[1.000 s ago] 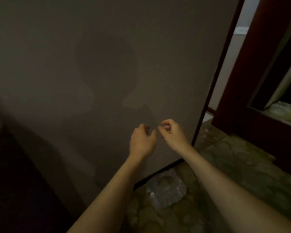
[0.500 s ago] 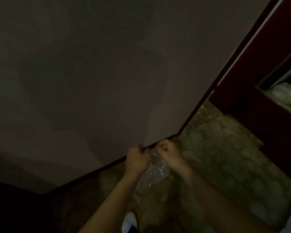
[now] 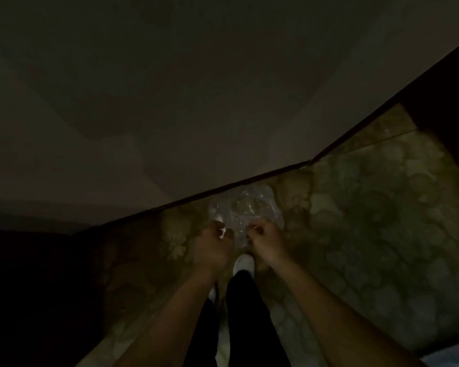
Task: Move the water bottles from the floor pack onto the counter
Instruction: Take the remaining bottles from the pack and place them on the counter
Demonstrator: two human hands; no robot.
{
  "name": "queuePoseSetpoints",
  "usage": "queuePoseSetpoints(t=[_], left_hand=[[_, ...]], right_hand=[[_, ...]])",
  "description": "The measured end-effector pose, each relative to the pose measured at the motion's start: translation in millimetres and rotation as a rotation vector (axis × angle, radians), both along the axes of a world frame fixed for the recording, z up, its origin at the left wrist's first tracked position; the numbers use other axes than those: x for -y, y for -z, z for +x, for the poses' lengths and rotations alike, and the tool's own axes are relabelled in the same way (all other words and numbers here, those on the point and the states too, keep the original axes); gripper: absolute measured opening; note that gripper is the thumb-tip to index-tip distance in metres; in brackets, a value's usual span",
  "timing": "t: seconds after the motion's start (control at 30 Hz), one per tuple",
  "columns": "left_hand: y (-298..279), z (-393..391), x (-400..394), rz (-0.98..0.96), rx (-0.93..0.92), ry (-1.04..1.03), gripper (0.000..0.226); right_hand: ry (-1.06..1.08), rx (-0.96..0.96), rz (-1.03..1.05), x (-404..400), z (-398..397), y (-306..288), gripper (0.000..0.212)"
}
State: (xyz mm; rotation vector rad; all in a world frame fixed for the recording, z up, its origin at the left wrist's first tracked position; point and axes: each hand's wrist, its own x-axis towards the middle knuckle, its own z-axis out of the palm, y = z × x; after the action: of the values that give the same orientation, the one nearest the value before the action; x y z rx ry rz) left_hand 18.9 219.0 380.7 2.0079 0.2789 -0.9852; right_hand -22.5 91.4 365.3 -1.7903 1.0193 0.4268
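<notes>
Dimly, both hands point(image 3: 215, 247) point(image 3: 266, 243) at plastic pack point(image 3: 245, 207)

The clear plastic-wrapped water bottle pack point(image 3: 245, 207) sits on the patterned floor, right up against the wall's base. It's dim, so individual bottles are hard to make out.

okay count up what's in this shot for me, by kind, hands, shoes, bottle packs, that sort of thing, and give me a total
Hands: 2, the left hand and the right hand, both at the pack's near edge
Plastic-wrapped bottle packs: 1, the floor pack against the wall; bottles inside too dim to count
White shoes: 1 clearly seen, the shoe
Total: 4
</notes>
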Motion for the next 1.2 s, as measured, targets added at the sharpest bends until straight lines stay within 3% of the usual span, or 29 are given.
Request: queuePoseSetpoints(t=[0.13,0.37,0.5,0.7,0.87,0.93,0.97,1.07,1.13,1.2], left_hand=[[75.9,15.2,14.5,0.028,-0.05,-0.063,0.033],[246.7,47.6,49.0,0.103,-0.098,-0.133,0.044],[341.3,61.2,55.3,0.122,-0.118,-0.192,0.028],[449.4,80.3,60.4,0.093,-0.185,-0.369,0.019],[504.5,90.2,60.2,0.046,-0.254,-0.558,0.018],[519.1,90.2,58.0,0.069,-0.262,-0.577,0.019],[524.9,89.8,57.5,0.058,-0.269,-0.586,0.015],[538.7,89.2,60.1,0.015,-0.289,-0.605,0.037],[538.3,89.7,64.9,-0.007,-0.287,-0.605,0.037],[542.7,89.9,68.0,-0.035,-0.285,-0.66,0.032]], right_hand=[[-0.046,-0.032,-0.028,22.9,26.6,82.5,0.029],[-0.226,-0.061,-0.116,62.2,72.5,271.2,0.024],[-0.402,-0.116,-0.198,82.4,97.3,364.6,0.024],[-0.643,-0.173,-0.213,101.1,128.3,448.8,0.028],[-0.816,-0.256,-0.027,99.2,144.3,506.6,0.026],[-0.727,-0.248,0.094,98.5,143.8,522.8,0.026],[-0.604,-0.238,0.189,98.8,141.7,529.0,0.03],[-0.094,-0.158,0.58,98.0,132.4,542.1,0.025],[0.116,-0.099,0.819,98.5,128.5,547.3,0.026],[0.26,-0.045,0.911,104.1,128.4,548.2,0.035]])
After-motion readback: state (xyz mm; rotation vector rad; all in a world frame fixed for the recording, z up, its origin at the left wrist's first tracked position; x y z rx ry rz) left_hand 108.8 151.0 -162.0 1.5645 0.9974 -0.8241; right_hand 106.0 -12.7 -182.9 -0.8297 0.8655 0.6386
